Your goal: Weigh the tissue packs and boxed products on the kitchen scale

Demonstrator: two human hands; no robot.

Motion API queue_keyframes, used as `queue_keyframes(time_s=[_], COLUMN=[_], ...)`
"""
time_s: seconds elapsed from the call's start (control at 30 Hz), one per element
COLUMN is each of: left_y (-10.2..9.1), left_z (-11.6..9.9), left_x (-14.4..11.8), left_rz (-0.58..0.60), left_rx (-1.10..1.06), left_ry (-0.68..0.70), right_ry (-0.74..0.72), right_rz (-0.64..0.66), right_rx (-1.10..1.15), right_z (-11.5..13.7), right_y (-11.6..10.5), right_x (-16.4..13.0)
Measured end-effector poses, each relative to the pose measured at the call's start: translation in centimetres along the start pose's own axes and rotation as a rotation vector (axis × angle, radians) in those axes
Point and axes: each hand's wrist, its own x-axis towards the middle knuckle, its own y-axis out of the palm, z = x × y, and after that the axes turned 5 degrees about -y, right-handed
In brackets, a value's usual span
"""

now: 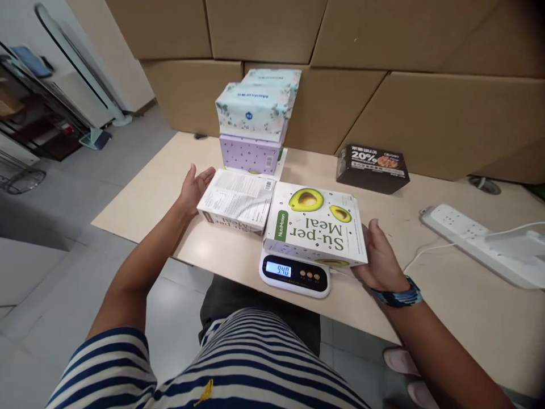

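My right hand [380,257] has its fingers [374,230] loosely spread against the right edge of the avocado meal box [317,224], touching it rather than clamping it. That box lies flat on the white kitchen scale [294,274], whose lit display faces me at the near edge of the worktop [447,295]. My left hand [193,187] is open, palm turned inward, fingers [205,176] just beside the left end of a second white box [237,200], which lies flat on the worktop touching the avocado box's left side. Behind it stands a stack of tissue packs [254,116] on a purple dotted box [250,153]. Further right sits a dark snack box [372,167], and well apart at the right a white power strip [481,241]. Cardboard cartons [426,85] line the back.
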Motion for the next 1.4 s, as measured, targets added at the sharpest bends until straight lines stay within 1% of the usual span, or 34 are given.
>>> queue_keyframes(time_s=[0.03,0.1,0.17,0.23,0.37,0.5,0.7,0.87,1.07,1.23,1.3,1.37,1.4], left_y=[0.5,1.5,2.3,2.8,3.1,3.1,3.0,2.7,2.5,2.5,2.4,2.1,1.8], left_z=[-0.2,-0.4,-0.4,-0.5,-0.7,-0.6,-0.5,-0.8,-0.6,-0.7,-0.6,-0.4,-0.2], left_x=[0.7,1.3,1.2,0.7,0.0,0.2,0.5,0.4,0.6,0.3,0.4,1.0,1.5], left_rz=[0.008,0.070,0.147,0.189,0.178,0.163,0.167,0.130,0.167,0.226,0.235,0.240,0.242], left_rx=[-0.036,-0.093,-0.110,-0.087,-0.028,0.001,-0.008,-0.043,-0.023,0.077,0.150,0.213,0.231], left_ry=[-0.012,-0.039,-0.055,-0.054,-0.062,-0.050,-0.052,-0.081,-0.064,-0.001,0.077,0.137,0.142], right_ry=[-0.009,-0.036,-0.078,-0.111,-0.124,-0.176,-0.169,-0.190,-0.188,-0.210,-0.229,-0.244,-0.254], right_rz=[0.003,0.017,0.032,0.031,-0.010,-0.047,-0.050,-0.029,-0.025,-0.027,-0.075,-0.174,-0.230], right_rx=[0.012,0.042,0.084,0.124,0.150,0.180,0.204,0.213,0.236,0.213,0.182,0.153,0.142], right_z=[0.0,0.0,0.1,0.0,-0.8,-1.7,-1.8,-1.9,-1.9,-1.7,-1.4,-1.1,-1.0], right_y=[0.0,0.2,0.7,1.2,2.4,3.2,3.4,3.5,3.5,3.4,3.0,2.2,1.8], right_x=[0.1,0.0,-0.2,-0.7,-1.4,-1.4,-1.3,-1.1,-1.0,-0.9,-0.8,-0.6,-0.6])
